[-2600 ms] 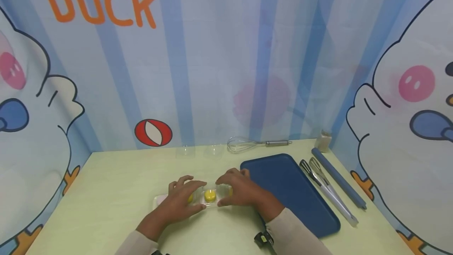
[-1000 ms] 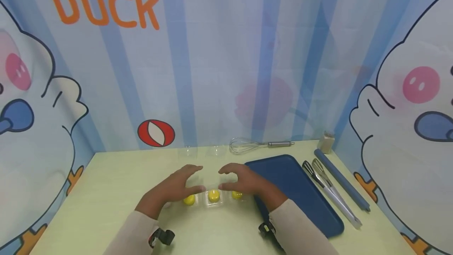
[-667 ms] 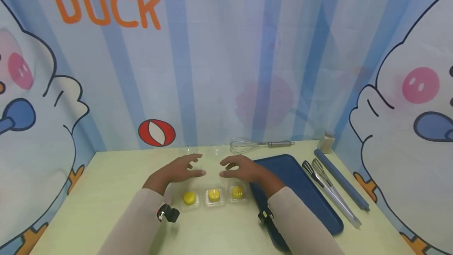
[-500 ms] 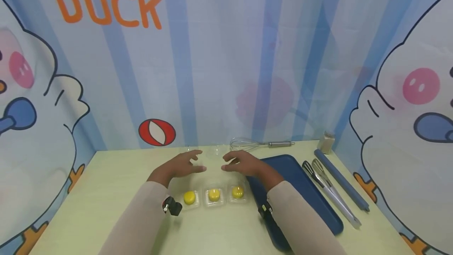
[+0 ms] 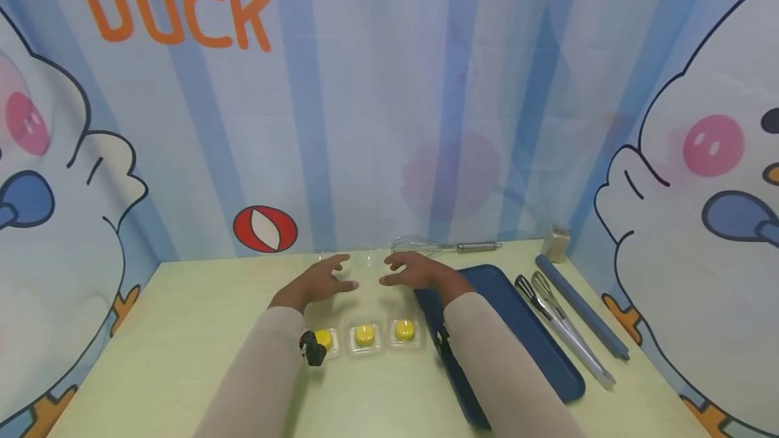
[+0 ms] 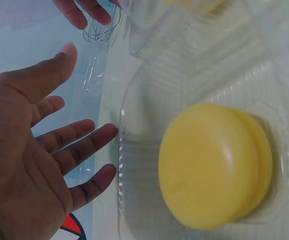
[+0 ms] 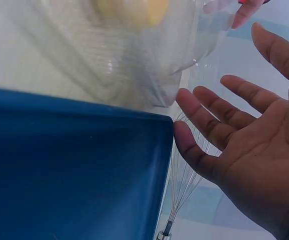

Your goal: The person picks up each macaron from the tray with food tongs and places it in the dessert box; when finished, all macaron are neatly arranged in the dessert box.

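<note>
Three yellow macarons sit in a row, each in a clear plastic box: the left macaron (image 5: 324, 338), the middle macaron (image 5: 364, 335) and the right macaron (image 5: 404, 330). My left hand (image 5: 316, 284) hovers beyond the row, fingers spread, holding nothing. In the left wrist view one macaron (image 6: 209, 165) shows close up, with the palm beside its box. Opposite it, my right hand (image 5: 414, 270) is also relaxed and holds nothing, near the far left corner of the blue tray (image 5: 523, 336). Just beyond both hands stands a clear plastic container (image 5: 368, 257), with another partly hidden by the left hand.
A whisk (image 5: 477, 247) lies along the back edge. To the tray's right are metal tongs (image 5: 569, 336), a grey-blue rod (image 5: 581, 306) and a small shaker-like container (image 5: 556, 243). A printed curtain (image 5: 377, 100) hangs behind the table.
Both hands have left the plastic boxes at the front and moved away over the table toward the back containers. The three boxed macarons are now uncovered, except where the left wrist overlaps one.
</note>
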Tool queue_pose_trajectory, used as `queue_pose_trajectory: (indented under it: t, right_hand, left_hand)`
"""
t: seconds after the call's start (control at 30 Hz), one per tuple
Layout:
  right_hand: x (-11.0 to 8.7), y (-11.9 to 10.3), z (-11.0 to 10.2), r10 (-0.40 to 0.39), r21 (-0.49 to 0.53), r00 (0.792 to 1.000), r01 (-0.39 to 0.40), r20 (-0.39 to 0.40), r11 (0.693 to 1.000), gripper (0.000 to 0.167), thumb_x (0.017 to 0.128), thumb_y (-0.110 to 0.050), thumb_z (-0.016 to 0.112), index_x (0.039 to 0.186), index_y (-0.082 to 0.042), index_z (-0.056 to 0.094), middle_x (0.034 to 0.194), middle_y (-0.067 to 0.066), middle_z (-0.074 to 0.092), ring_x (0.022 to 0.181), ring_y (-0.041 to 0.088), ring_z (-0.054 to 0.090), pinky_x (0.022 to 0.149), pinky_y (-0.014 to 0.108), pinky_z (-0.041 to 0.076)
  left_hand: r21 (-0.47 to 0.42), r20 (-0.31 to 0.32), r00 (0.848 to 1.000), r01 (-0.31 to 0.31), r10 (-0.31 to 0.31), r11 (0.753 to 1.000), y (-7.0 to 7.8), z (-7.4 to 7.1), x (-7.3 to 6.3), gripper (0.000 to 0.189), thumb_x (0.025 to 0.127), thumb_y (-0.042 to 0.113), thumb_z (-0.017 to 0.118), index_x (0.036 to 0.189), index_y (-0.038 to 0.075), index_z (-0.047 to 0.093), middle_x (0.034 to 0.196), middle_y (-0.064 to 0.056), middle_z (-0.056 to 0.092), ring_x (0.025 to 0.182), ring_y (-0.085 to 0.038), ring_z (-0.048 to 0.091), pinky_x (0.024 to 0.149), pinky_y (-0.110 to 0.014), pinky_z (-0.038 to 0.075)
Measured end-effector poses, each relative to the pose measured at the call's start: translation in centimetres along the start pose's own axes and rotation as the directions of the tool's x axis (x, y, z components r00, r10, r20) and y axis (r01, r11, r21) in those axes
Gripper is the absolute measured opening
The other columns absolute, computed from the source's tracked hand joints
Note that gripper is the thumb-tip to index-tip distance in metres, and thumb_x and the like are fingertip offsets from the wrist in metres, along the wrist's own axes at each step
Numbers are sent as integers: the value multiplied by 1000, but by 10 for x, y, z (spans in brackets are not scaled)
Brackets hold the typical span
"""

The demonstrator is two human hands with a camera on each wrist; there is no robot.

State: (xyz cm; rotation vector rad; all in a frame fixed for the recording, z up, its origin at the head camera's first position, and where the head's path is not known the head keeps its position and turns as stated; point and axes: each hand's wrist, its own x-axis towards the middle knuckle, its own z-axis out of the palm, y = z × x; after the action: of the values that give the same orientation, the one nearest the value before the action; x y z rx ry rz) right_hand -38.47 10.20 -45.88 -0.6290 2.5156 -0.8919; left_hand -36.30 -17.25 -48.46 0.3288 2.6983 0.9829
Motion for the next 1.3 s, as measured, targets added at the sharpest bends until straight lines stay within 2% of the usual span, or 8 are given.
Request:
queue_pose_trajectory:
  t: [0.2, 0.4, 0.57, 0.8, 1.03, 1.3]
  right_hand:
    - [5, 0, -1, 53, -27, 998, -52, 16, 998, 75, 105, -46, 69, 165, -7, 47, 164, 21, 54, 155, 44, 49, 125, 62, 44]
    - [12, 0, 1, 35, -31, 999, -34, 12, 999, 74, 105, -40, 71, 165, -6, 46, 164, 23, 53, 153, 44, 51, 124, 61, 45]
    - [16, 0, 1, 61, -50, 998, -61, 1, 997, 75, 105, -39, 72, 167, -8, 43, 165, 23, 52, 153, 43, 51, 125, 60, 45]
    - [25, -3, -2, 47, -51, 999, -47, -1, 998, 77, 108, -35, 69, 169, -3, 35, 164, 27, 52, 153, 44, 51, 125, 58, 46]
    - [32, -1, -2, 46, -36, 999, -46, 19, 998, 78, 107, -36, 70, 170, -6, 36, 163, 25, 54, 152, 43, 53, 124, 58, 46]
    - [36, 3, -4, 32, -68, 999, -31, 15, 997, 70, 107, -38, 70, 164, -5, 47, 162, 22, 56, 154, 42, 51, 127, 56, 44]
  left_hand:
    - [13, -12, 1000, 2, -2, 1000, 2, 1, 7, 83, 104, 39, 74, 171, 13, 34, 166, -26, 49, 156, -49, 46, 127, -69, 37]
    - [28, -18, 1000, 6, -5, 1000, 3, 2, 13, 83, 104, 38, 75, 171, 12, 35, 166, -27, 49, 157, -49, 44, 128, -69, 36]
    - [40, -9, 1000, 5, -5, 999, 3, 2, 18, 82, 105, 37, 73, 172, 11, 32, 167, -26, 49, 158, -48, 44, 129, -68, 35]
    - [49, -28, 999, 19, -18, 999, 3, 2, 29, 85, 106, 37, 73, 173, 10, 29, 166, -27, 50, 158, -47, 44, 129, -66, 36]
    - [56, -53, 998, 19, -16, 998, -2, 8, 39, 88, 105, 34, 74, 174, 8, 25, 164, -28, 51, 157, -46, 46, 130, -65, 36]
    - [106, -44, 999, -1, 6, 994, 3, 12, 39, 74, 106, 35, 73, 165, 1, 44, 165, -24, 52, 159, -45, 43, 132, -61, 34]
